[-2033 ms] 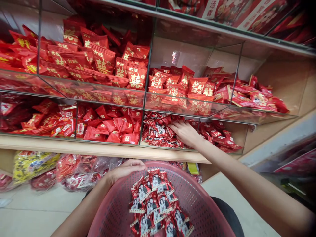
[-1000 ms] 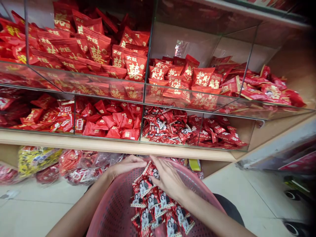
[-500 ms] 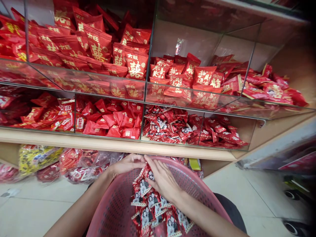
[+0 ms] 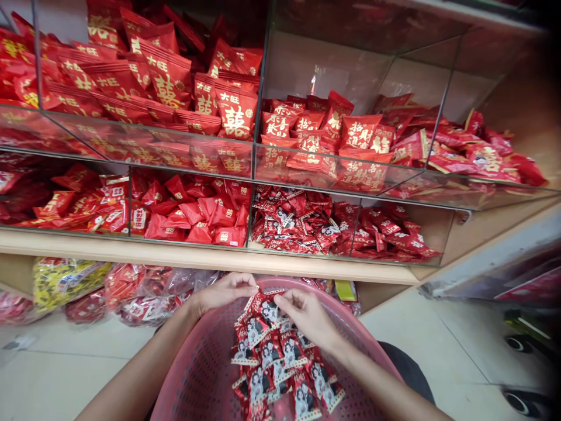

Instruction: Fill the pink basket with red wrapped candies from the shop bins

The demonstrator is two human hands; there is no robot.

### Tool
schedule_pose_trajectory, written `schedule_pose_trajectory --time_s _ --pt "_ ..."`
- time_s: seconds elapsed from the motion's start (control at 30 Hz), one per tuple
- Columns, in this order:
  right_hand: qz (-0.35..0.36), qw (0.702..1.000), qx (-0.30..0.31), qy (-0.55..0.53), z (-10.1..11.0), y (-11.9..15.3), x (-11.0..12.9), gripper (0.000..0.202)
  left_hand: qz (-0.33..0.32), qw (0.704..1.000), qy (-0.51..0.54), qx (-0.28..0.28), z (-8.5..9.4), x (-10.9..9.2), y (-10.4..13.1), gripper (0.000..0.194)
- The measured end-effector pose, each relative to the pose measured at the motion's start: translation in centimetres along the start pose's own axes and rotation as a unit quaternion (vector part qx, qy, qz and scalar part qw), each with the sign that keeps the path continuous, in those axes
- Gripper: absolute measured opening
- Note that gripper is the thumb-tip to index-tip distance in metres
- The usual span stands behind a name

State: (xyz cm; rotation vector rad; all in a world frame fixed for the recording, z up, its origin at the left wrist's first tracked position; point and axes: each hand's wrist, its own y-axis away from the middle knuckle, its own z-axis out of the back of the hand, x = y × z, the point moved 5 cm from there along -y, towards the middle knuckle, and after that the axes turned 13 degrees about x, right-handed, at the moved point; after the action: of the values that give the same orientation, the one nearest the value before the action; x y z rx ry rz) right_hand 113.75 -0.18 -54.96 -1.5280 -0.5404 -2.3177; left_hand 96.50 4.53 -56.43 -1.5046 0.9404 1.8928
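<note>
Left hand (image 4: 239, 287) pinches red packets (image 4: 265, 354) piled in a pink perforated basket (image 4: 193, 365); right hand (image 4: 304, 316), slightly apart, curls over them, its grip unclear.

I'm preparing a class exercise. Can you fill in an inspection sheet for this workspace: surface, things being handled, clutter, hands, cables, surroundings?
Surface: pale wooden shelf edge above a tiled floor.
Things being handled: pink perforated basket holding small red packets printed with figures; similar loose packets fill a lower shelf bin.
Clutter: yellow-printed bag and clear bags of red packets beneath the shelf.
Hands: left hand at the basket's far rim, right hand over the basket; fingers of both at the upper packets, grip unclear.
Cables: nothing seen.
Surroundings: transparent-fronted bins of red packets with gold characters.
</note>
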Motion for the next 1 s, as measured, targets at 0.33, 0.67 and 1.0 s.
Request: schedule_pose_trajectory --time_s 0.33,0.67,1.0 --pt "-0.006 0.998 -0.008 0.059 -0.4 -0.4 0.3 0.027 -0.002 1.0 0.0 0.005 0.1 0.4 -0.1 0.021" --pt "-0.001 0.997 -0.082 -0.013 -0.6 1.0 -0.1 0.026 0.034 0.999 0.026 -0.012 -0.1 0.1 0.0 0.018" --pt "-0.074 0.976 -0.027 -0.201 -1.9 0.9 -1.2 0.024 -0.007 1.0 0.013 -0.01 0.3 0.4 -0.2 0.017"
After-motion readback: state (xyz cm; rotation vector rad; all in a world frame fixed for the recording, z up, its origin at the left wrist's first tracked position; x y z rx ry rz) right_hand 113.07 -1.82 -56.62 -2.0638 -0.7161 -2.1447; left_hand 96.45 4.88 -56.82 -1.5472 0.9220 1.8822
